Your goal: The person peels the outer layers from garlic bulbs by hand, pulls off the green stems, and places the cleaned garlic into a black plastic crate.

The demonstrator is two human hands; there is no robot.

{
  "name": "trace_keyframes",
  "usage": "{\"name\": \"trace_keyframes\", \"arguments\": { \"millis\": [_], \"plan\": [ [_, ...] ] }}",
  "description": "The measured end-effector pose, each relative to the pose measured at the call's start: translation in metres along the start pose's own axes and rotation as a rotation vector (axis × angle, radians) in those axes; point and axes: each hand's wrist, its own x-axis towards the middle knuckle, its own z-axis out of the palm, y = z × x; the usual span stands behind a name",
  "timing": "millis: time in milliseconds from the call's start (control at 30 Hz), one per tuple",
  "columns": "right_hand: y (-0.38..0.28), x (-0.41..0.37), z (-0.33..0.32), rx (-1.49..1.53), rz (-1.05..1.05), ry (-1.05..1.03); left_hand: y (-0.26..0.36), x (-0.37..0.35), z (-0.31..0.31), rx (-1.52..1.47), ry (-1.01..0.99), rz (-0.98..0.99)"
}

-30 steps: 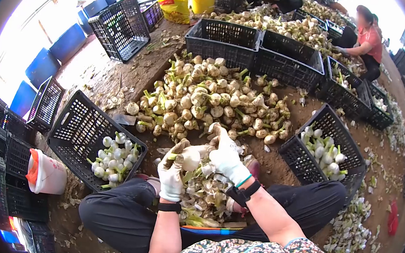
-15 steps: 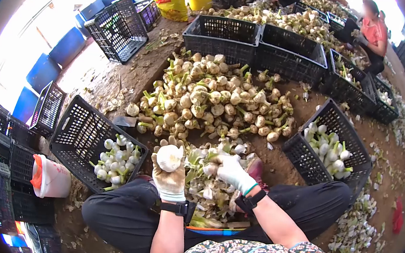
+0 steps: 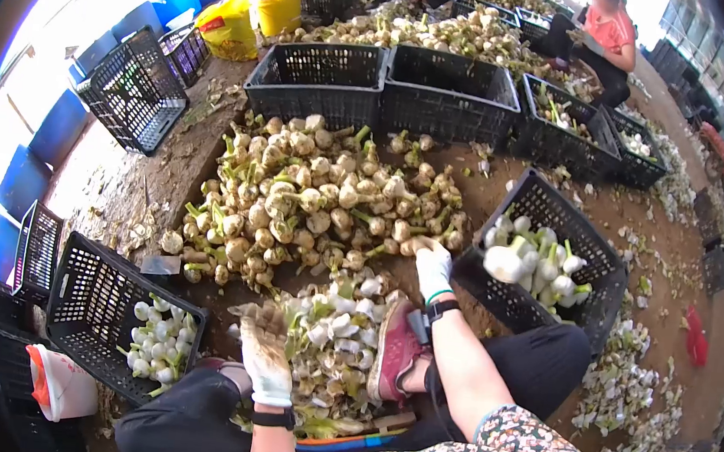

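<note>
My left hand (image 3: pixel 267 352), in a dirty white glove, hovers empty with its fingers spread over a heap of garlic skins and cut stalks (image 3: pixel 338 337) between my legs. Stretched forward, my gloved right hand (image 3: pixel 432 263) curls its fingers over an unpeeled garlic bulb (image 3: pixel 413 247) at the near edge of the big garlic pile (image 3: pixel 322 187). A large white peeled bulb (image 3: pixel 505 264) shows at the near side of the right black crate (image 3: pixel 556 197), among other peeled bulbs. The left black crate (image 3: pixel 84 304) also holds peeled bulbs (image 3: pixel 155 341).
Two empty black crates (image 3: pixel 325 70) (image 3: pixel 450 78) stand behind the pile, with more crates around. A person in a red top (image 3: pixel 612 28) sits at the far right. My red shoe (image 3: pixel 393 351) rests by the skins. A white bucket (image 3: pixel 59 384) lies at the lower left.
The peeled bulb that my left hand held is gone from it, and that hand has dropped lower and opened. My right hand has left the skins and reached forward to the pile. The view swung right.
</note>
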Motion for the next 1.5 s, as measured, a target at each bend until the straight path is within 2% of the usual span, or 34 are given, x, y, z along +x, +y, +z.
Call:
{"name": "trace_keyframes", "arguments": {
  "millis": [33, 100, 133, 200, 233, 267, 333, 367, 400, 467, 533, 567, 600, 667, 733, 800, 867, 933, 967, 1033, 1067, 1133, 1200, 1267, 1300, 1333, 1400, 1467, 1500],
  "plan": [
    [0.014, 0.017, -0.006, -0.688, 0.011, 0.11, 0.001, -0.005, 0.009, 0.064, 0.032, -0.002],
    [0.035, 0.034, -0.011, -0.856, -0.045, -0.068, -0.003, -0.003, 0.001, 0.168, 0.081, -0.032],
    [0.046, 0.036, -0.009, -0.869, -0.192, -0.028, -0.006, -0.004, -0.002, 0.219, 0.106, -0.052],
    [0.087, 0.055, -0.007, -0.404, 0.053, 0.088, -0.012, -0.009, -0.001, 0.255, 0.122, -0.025],
    [0.147, 0.083, -0.002, -0.163, 0.138, 0.08, -0.014, -0.008, -0.002, 0.261, 0.138, -0.021],
    [0.108, 0.05, -0.005, -0.037, 0.253, 0.068, -0.017, -0.008, -0.001, 0.263, 0.15, -0.021],
    [0.08, 0.01, 0.008, 0.645, 0.277, 0.104, -0.022, -0.005, 0.006, 0.304, 0.103, -0.003],
    [0.036, -0.026, 0.014, 0.809, 0.319, 0.044, -0.027, -0.006, 0.007, 0.349, 0.053, 0.019],
    [-0.001, -0.058, 0.025, 0.976, 0.364, -0.024, -0.03, -0.008, 0.009, 0.397, 0.006, 0.047],
    [-0.004, -0.089, 0.054, 1.063, 0.444, -0.389, -0.03, -0.017, 0.024, 0.436, -0.088, 0.008],
    [-0.037, -0.129, 0.071, 1.31, 0.761, -0.758, -0.025, -0.021, 0.032, 0.387, -0.161, 0.029],
    [-0.085, -0.165, 0.076, 1.021, 0.529, -0.756, -0.017, -0.026, 0.039, 0.354, -0.167, 0.047],
    [-0.091, -0.171, 0.075, 0.873, 0.428, -0.848, -0.006, -0.03, 0.045, 0.317, -0.177, 0.065],
    [-0.134, -0.184, 0.07, 0.538, 0.257, -0.808, 0.017, -0.039, 0.049, 0.323, -0.24, 0.134],
    [-0.14, -0.18, 0.075, 0.61, 0.241, -0.84, 0.012, -0.032, 0.032, 0.443, -0.237, 0.292],
    [-0.149, -0.185, 0.082, 0.443, -0.003, -0.857, 0.015, -0.039, 0.036, 0.482, -0.268, 0.358],
    [-0.154, -0.18, 0.089, -0.878, -0.629, -0.857, 0.018, -0.045, 0.036, 0.524, -0.296, 0.42],
    [-0.135, -0.189, 0.096, 0.398, 0.262, -0.831, 0.022, -0.05, 0.031, 0.388, -0.303, 0.304],
    [-0.143, -0.194, 0.092, 0.393, 0.255, -0.836, 0.024, -0.051, 0.027, 0.434, -0.307, 0.329],
    [-0.169, -0.209, 0.079, 0.479, -0.003, -0.919, 0.026, -0.052, 0.025, 0.411, -0.3, 0.336],
    [-0.173, -0.21, 0.075, 0.476, -0.008, -0.922, 0.029, -0.054, 0.027, 0.394, -0.294, 0.336],
    [-0.181, -0.212, 0.069, 0.6, 0.149, -0.978, 0.034, -0.057, 0.032, 0.38, -0.278, 0.354],
    [-0.192, -0.216, 0.062, 0.599, 0.176, -0.987, 0.04, -0.061, 0.038, 0.281, -0.301, 0.3],
    [-0.184, -0.206, 0.06, 0.586, 0.213, -1.003, 0.044, -0.064, 0.043, 0.285, -0.324, 0.368],
    [-0.185, -0.2, 0.059, 0.405, 0.213, -0.953, 0.046, -0.064, 0.043, 0.199, -0.27, 0.292],
    [-0.178, -0.195, 0.06, 0.402, 0.213, -0.954, 0.047, -0.065, 0.043, 0.113, -0.216, 0.216],
    [-0.174, -0.189, 0.065, 0.367, -0.256, -1.033, 0.049, -0.061, 0.037, 0.141, -0.223, 0.17],
    [-0.169, -0.191, 0.066, 0.303, -0.309, -0.956, 0.053, -0.061, 0.037, 0.109, -0.282, 0.039],
    [-0.168, -0.193, 0.066, 0.246, -0.362, -0.903, 0.053, -0.065, 0.042, 0.222, -0.236, 0.083]
  ]
}}
